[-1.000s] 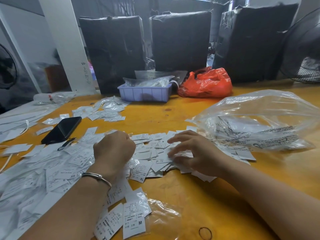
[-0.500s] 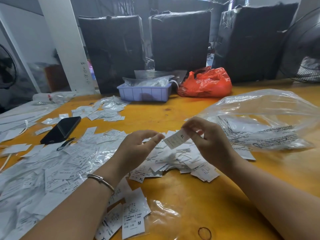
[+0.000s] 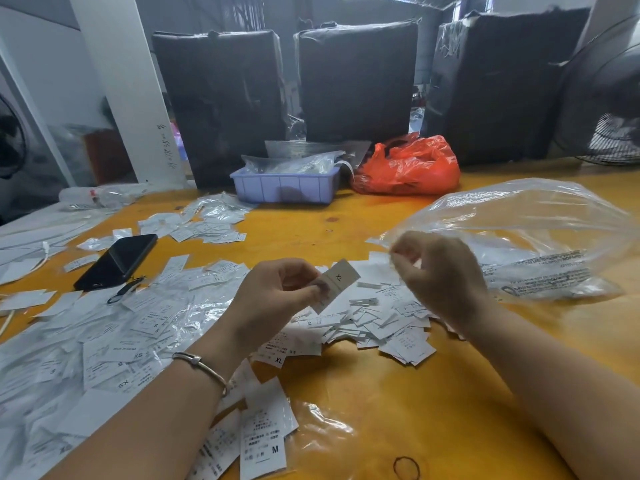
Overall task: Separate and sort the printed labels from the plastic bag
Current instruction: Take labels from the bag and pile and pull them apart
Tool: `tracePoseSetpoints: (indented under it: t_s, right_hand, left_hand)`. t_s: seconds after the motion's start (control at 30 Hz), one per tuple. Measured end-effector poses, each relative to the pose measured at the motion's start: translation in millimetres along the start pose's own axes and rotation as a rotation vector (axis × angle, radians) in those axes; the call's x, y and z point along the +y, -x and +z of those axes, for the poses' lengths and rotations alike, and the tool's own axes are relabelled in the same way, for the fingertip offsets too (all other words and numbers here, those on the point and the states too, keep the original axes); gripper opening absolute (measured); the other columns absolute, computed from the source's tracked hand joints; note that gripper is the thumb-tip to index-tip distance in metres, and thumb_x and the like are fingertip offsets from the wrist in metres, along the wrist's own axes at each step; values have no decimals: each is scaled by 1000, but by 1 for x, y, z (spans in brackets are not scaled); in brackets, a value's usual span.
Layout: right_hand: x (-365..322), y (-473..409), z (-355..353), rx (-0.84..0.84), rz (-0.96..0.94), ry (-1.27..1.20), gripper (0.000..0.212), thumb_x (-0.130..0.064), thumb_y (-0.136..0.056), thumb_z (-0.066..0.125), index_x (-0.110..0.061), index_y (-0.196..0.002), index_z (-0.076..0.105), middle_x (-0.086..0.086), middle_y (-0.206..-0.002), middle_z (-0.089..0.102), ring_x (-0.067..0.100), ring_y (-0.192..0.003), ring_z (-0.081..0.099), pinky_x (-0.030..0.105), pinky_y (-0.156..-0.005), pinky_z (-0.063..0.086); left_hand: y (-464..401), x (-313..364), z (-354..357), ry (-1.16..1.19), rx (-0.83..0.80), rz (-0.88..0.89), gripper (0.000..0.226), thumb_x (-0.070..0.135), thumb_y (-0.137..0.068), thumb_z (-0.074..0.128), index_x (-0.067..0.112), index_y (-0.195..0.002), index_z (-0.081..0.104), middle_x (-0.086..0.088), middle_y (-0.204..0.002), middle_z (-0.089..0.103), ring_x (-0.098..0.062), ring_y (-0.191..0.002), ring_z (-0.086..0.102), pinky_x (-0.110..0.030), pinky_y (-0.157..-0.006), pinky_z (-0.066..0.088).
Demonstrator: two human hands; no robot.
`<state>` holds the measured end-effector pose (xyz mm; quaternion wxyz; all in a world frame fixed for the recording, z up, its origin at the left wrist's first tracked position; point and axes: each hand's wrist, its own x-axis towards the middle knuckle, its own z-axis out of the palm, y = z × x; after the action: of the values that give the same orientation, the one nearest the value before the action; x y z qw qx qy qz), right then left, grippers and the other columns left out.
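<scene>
White labels (image 3: 374, 320), yellow table (image 3: 433, 393), orange-red bag (image 3: 408, 168)

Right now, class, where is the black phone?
In the head view, the black phone lies on the yellow table's left side, beyond the left hand, among scattered labels.

Right hand (image 3: 443, 275) motion-blurred; I can't tell what its fingertips pinch. Left hand (image 3: 273, 299) hides the near end of the XL label (image 3: 337, 282). Fine print on the scattered labels (image 3: 388, 317) too small to read. Fan (image 3: 602, 98) cut by the right edge. Clear bag (image 3: 526, 230) contents hazy behind crinkled plastic.
</scene>
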<state>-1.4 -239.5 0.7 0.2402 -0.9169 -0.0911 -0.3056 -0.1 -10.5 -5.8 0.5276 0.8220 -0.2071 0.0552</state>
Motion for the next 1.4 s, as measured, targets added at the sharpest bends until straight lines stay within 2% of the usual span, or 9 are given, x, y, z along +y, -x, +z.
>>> tracePoseSetpoints:
  t_s: [0.13,0.23,0.4,0.63,0.8,0.9,1.0,1.17,1.4]
  right_hand:
    - [34,-10,-12,31,256,460,19,-12,-85,52,-14,-91,70,8,-90,68,27,-89,55,38,-85,32]
    - [51,-13,-17,29,397,580,18,-6,-82,54,-9,-92,67,11,-97,58,29,-95,49,39,-86,31]
    - [67,-13,-13,-153,482,684,18,-22,-90,53,-14,-104,61,10,-113,54,30,-111,43,41,-91,33]
    - [73,-15,-10,-147,493,635,16,-12,-87,56,-18,-93,70,4,-101,62,26,-108,45,38,-89,31]
    - [76,-15,-11,-85,520,589,27,-15,-88,55,-16,-115,59,9,-119,56,29,-115,45,41,-94,34]
    - [78,-16,-10,-172,582,590,17,-13,-89,51,-13,-100,64,9,-107,62,29,-104,50,41,-95,30]
    - [80,-18,-11,-91,586,580,16,-9,-84,54,-14,-84,69,8,-87,65,29,-87,56,37,-89,30]
    - [80,-16,-11,93,513,481,17,-16,-88,58,-16,-82,74,12,-89,67,33,-96,52,40,-88,32]
    - [75,-16,-12,344,490,288,25,-19,-90,58,2,-101,66,24,-102,64,41,-97,55,44,-85,42]
  left_hand:
    - [0,-2,-3,-5,22,-22,8,0,-82,68,7,-83,70,-2,-79,76,-17,-76,73,-22,-70,55]
    - [0,-1,-2,-20,20,-18,6,0,-82,69,7,-83,69,-1,-81,76,-16,-78,73,-24,-73,56]
    - [2,0,-1,-36,19,-30,5,1,-82,69,7,-84,69,0,-81,76,-17,-79,73,-32,-76,55]
    - [2,1,-2,-44,28,-54,4,4,-83,70,8,-83,69,0,-82,76,-18,-80,73,-37,-78,56]
    - [3,1,-1,-56,23,-56,3,5,-83,70,8,-84,69,0,-83,77,-20,-82,73,-40,-79,55]
    - [3,2,-1,-68,24,-52,2,5,-83,70,7,-84,69,0,-83,77,-19,-81,73,-39,-79,56]
    - [4,2,0,-76,22,-49,3,6,-84,69,9,-83,69,2,-80,76,-16,-78,72,-33,-74,54]
    - [3,1,-1,-83,22,-51,2,8,-84,70,10,-83,69,4,-80,76,-15,-78,72,-35,-75,55]
    - [3,0,-1,-86,12,-53,3,11,-85,70,11,-83,69,5,-81,76,-14,-78,73,-35,-75,56]
